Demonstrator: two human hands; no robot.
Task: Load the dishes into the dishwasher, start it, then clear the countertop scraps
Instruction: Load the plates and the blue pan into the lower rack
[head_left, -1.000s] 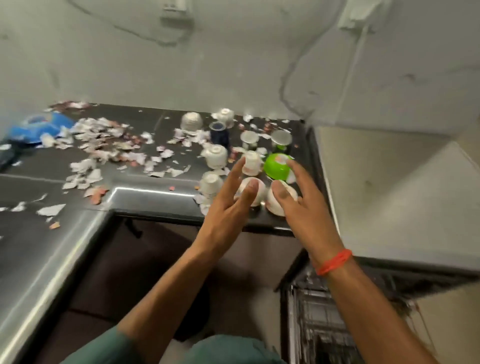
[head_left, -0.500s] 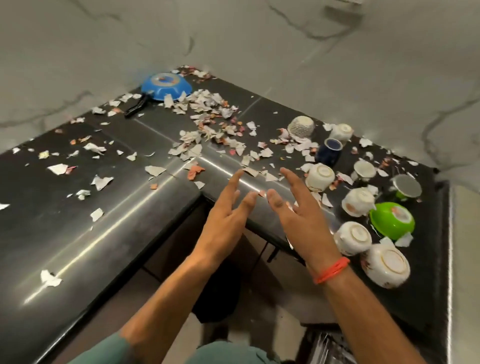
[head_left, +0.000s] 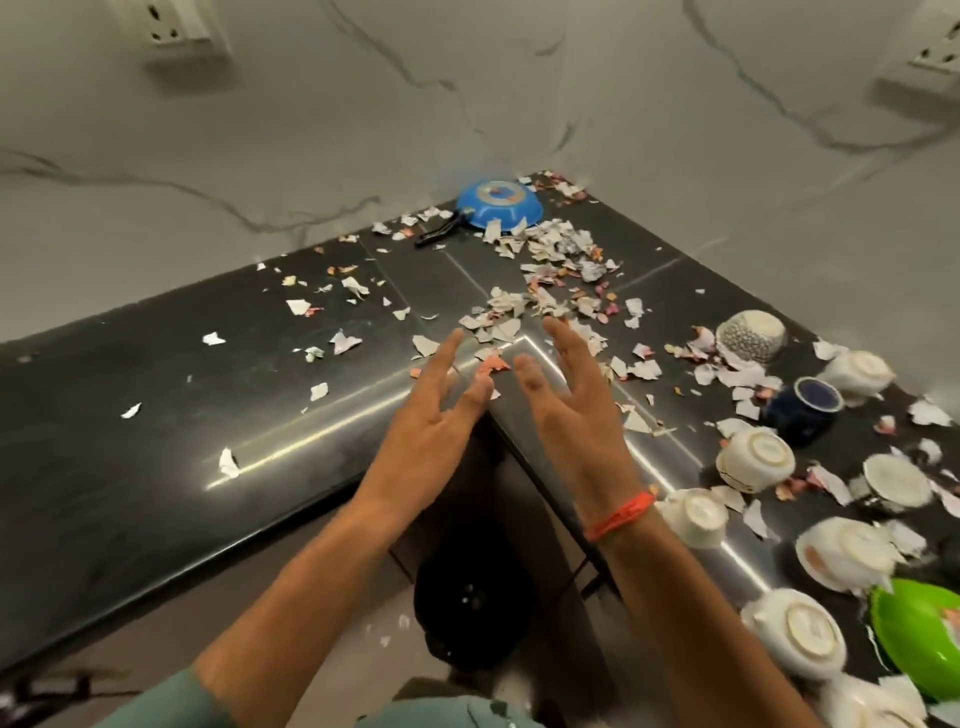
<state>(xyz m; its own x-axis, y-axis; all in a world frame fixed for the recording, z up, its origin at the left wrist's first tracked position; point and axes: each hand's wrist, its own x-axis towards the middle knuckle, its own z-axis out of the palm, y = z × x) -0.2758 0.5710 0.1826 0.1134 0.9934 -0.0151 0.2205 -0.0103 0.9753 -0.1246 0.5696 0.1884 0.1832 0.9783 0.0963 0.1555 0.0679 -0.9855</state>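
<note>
Both hands hang over the inner corner of the black L-shaped table, empty, fingers spread and palms turned toward each other. The left hand and the right hand, which has an orange thread band at the wrist, sit side by side with a narrow gap between them.

The thickest drift of paper scraps lies straight ahead of the fingertips, running as a loose band from the corner back toward the blue pan by the wall. An orange scrap lies just beyond the left fingertips. Both hands are about equally near this drift, so my guess is a 2-handed gather, sweeping scraps together from both sides.

The dishes still stand on the right wing of the table, well to the right of the right hand, which is the nearer one to them. I count about 8 pale cups or bowls lying upside down or tipped, among them a patterned bowl, plus 1 dark blue cup, 1 green bowl and the 1 blue pan. The count is rough, since scraps cover some at the frame edge. A few scraps also lie on the floor beside a dark bin. The dishwasher is out of view.
</note>
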